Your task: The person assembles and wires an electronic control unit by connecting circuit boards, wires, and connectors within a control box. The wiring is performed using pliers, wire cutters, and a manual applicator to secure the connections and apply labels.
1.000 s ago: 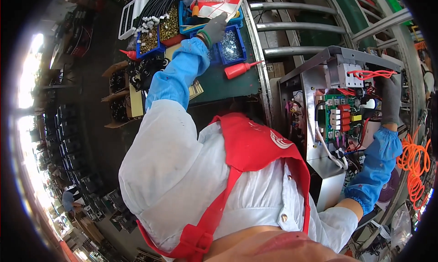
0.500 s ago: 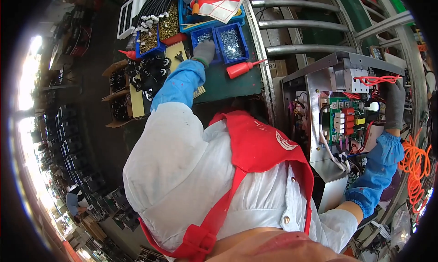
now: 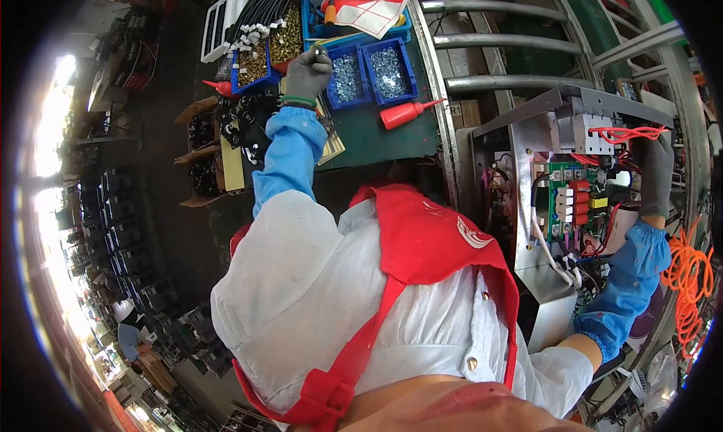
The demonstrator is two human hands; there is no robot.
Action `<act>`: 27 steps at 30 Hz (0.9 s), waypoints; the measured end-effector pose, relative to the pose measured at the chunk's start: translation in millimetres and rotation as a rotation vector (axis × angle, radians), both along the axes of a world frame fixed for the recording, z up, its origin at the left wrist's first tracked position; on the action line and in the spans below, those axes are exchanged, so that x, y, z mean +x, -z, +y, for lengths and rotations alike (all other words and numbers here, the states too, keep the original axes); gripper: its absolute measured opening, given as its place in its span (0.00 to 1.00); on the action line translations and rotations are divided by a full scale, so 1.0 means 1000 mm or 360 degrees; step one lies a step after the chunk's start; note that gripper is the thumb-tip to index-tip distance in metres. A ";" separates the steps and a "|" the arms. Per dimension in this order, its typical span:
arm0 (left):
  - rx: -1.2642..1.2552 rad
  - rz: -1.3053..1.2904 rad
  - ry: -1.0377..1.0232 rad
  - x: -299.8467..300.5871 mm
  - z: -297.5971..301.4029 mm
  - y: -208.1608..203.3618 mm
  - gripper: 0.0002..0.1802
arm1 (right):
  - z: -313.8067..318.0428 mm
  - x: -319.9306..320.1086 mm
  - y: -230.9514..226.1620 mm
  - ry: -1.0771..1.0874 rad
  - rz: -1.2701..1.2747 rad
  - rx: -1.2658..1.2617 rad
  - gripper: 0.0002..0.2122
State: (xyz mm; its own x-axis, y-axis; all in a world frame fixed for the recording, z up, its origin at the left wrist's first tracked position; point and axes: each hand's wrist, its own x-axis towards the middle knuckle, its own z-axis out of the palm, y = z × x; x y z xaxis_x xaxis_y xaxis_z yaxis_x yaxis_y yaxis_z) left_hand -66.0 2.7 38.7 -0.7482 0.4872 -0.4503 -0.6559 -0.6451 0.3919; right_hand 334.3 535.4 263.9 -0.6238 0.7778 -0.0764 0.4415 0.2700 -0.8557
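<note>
My left hand (image 3: pixel 307 80), in a grey glove, is raised beside the blue bin of small silvery hardware (image 3: pixel 347 77). Its fingers are curled together, and whatever they hold is too small to make out. A second blue bin (image 3: pixel 390 72) of similar pieces stands to the right. At the far right, my right hand (image 3: pixel 655 172), also gloved in grey, reaches into an open metal chassis (image 3: pixel 521 199), close to red wires (image 3: pixel 629 133). Its fingertips are hidden there. Inside the chassis sits a green circuit board (image 3: pixel 557 199) with red and white parts.
A red squeeze bottle (image 3: pixel 401 115) lies on the green bench (image 3: pixel 376 140). Brass fittings (image 3: pixel 251 63) fill a blue bin behind black parts (image 3: pixel 252 120). Metal rollers (image 3: pixel 512 42) run along the back, and a coiled orange hose (image 3: pixel 687 274) hangs at the right.
My left hand has come up out of the left silvery-hardware bin and moved left, its fingers now curled. My right hand stays at the chassis.
</note>
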 end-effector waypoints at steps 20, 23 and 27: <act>0.0676 0.0767 0.1463 0.104 0.244 -0.226 0.19 | -0.016 -0.011 -0.002 -0.0104 -0.0320 0.1081 0.15; 0.0540 0.0898 0.1487 0.142 0.263 -0.265 0.19 | -0.046 0.001 -0.027 -0.0063 -0.0549 0.1368 0.14; 0.0534 0.1003 0.1529 0.173 0.283 -0.291 0.18 | -0.083 0.025 -0.077 0.0007 -0.0625 0.1201 0.14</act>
State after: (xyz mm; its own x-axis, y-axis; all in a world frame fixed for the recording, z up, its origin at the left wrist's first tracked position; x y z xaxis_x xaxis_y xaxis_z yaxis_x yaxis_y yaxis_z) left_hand 106.8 285.4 329.8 -0.0576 0.9909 0.1213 -0.6785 -0.1280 0.7233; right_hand 359.6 452.2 340.7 -0.6571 0.7098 0.2536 0.6713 0.7041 -0.2313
